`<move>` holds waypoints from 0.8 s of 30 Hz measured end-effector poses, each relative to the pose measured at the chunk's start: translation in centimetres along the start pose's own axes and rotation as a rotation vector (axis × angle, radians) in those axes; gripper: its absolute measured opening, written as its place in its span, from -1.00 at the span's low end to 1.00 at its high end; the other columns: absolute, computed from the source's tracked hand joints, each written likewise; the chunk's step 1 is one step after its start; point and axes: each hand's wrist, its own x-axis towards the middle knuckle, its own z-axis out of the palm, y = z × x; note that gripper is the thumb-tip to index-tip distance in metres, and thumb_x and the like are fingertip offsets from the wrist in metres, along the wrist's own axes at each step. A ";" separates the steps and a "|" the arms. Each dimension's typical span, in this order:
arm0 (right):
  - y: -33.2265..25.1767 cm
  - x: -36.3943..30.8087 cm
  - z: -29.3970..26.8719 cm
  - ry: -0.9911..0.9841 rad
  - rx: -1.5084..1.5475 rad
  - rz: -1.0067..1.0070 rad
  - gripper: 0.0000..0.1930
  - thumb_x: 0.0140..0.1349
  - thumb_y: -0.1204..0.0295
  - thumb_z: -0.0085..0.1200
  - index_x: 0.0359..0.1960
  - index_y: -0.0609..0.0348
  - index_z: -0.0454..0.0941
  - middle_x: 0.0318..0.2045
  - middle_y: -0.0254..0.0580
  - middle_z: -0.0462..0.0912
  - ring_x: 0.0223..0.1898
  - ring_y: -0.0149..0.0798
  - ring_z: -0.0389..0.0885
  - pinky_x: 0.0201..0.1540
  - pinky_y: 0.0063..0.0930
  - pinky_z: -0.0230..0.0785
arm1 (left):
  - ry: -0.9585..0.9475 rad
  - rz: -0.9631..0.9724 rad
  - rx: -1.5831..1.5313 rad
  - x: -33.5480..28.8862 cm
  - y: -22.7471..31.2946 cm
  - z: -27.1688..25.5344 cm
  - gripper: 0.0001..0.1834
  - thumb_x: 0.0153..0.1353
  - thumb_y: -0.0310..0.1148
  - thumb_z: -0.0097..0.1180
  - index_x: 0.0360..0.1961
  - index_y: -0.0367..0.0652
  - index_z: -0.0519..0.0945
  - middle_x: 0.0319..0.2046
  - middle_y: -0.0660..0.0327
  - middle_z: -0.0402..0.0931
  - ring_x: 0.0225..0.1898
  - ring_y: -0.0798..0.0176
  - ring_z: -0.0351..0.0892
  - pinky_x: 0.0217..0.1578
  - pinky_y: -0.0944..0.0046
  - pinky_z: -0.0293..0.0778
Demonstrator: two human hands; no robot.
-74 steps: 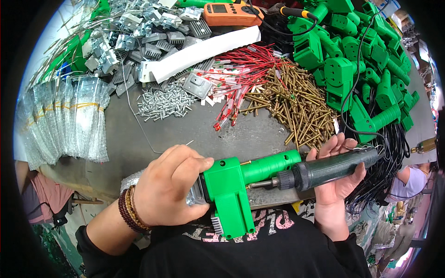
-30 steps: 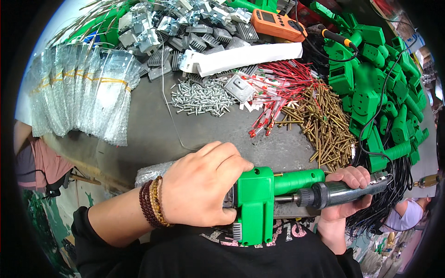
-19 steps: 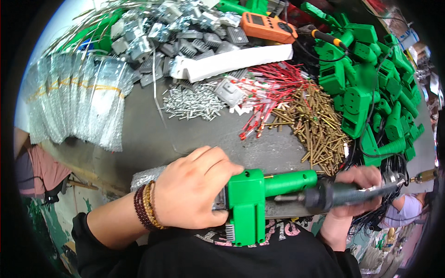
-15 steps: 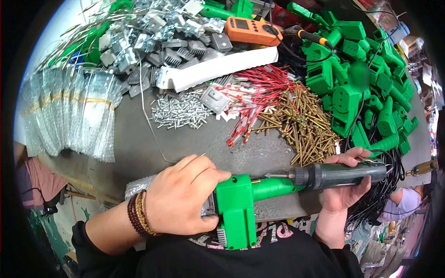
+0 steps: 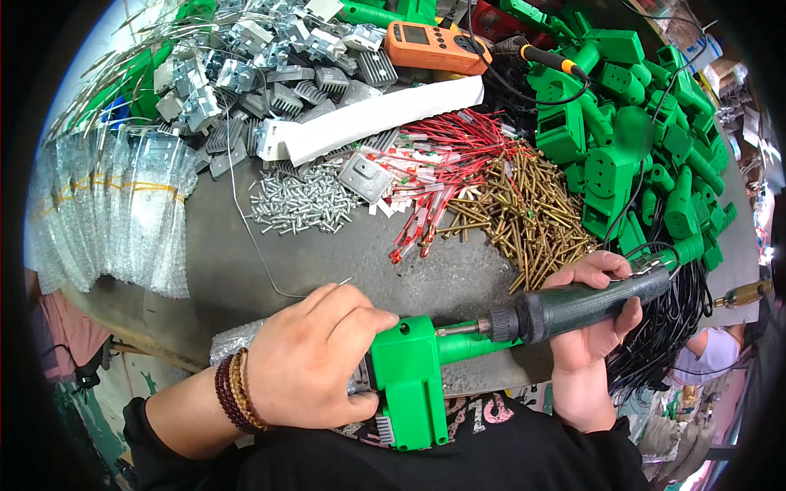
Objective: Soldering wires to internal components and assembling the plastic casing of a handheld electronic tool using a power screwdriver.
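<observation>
My left hand [image 5: 307, 364] is closed around the left side of a green plastic housing [image 5: 412, 385], with thumb and fingers pressed on its edge. A round handle [image 5: 471, 347] runs right from the housing, and a grey ribbed part [image 5: 384, 430] shows at its lower left. In my right hand [image 5: 583, 348] lies a dark electric screwdriver [image 5: 598, 307], fingers and thumb wrapped round its barrel. Its bit [image 5: 458, 330] points left, lies along the handle, and its tip meets the housing's right side near the top. Any screw there is hidden.
Brass screws [image 5: 536, 213], silver screws [image 5: 299, 200] and red-wired parts [image 5: 434, 188] lie in piles beyond my hands. Green housings [image 5: 610, 180] heap at right, grey finned blocks [image 5: 291, 86] at back left. Bubble-wrap sleeves [image 5: 123, 213] and an orange multimeter [image 5: 438, 47] lie there too.
The screwdriver has moved left and slightly down, bringing its bit from above the handle to the housing's side. The view has shifted a little; my left hand keeps its hold.
</observation>
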 end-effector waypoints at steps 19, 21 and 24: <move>0.7 0.1 0.6 0.057 0.041 0.018 -0.63 0.08 0.41 0.40 -0.09 -0.15 0.54 -0.08 -0.55 0.49 -0.04 -0.48 0.46 0.35 -0.19 0.11 | -0.024 -0.027 -0.036 0.1 -0.2 0.2 -0.31 -0.34 -0.37 0.40 -0.06 -0.31 0.50 -0.31 0.04 0.45 -0.31 -0.05 0.52 -0.33 0.07 0.49; 0.7 -0.2 0.9 0.083 0.057 0.004 -0.62 0.06 0.43 0.42 -0.10 -0.15 0.53 -0.09 -0.56 0.49 -0.04 -0.49 0.46 0.35 -0.19 0.11 | -0.046 -0.029 -0.042 0.1 0.0 0.1 -0.31 -0.34 -0.36 0.40 -0.05 -0.31 0.50 -0.30 0.04 0.45 -0.30 -0.05 0.51 -0.32 0.06 0.48; 1.0 0.0 0.5 0.089 0.053 0.014 -0.62 0.08 0.43 0.40 -0.10 -0.16 0.52 -0.08 -0.55 0.49 -0.04 -0.48 0.46 0.36 -0.17 0.10 | -0.068 -0.054 -0.062 0.1 -0.4 0.1 -0.31 -0.33 -0.35 0.41 -0.05 -0.30 0.50 -0.30 0.04 0.44 -0.29 -0.06 0.51 -0.32 0.06 0.48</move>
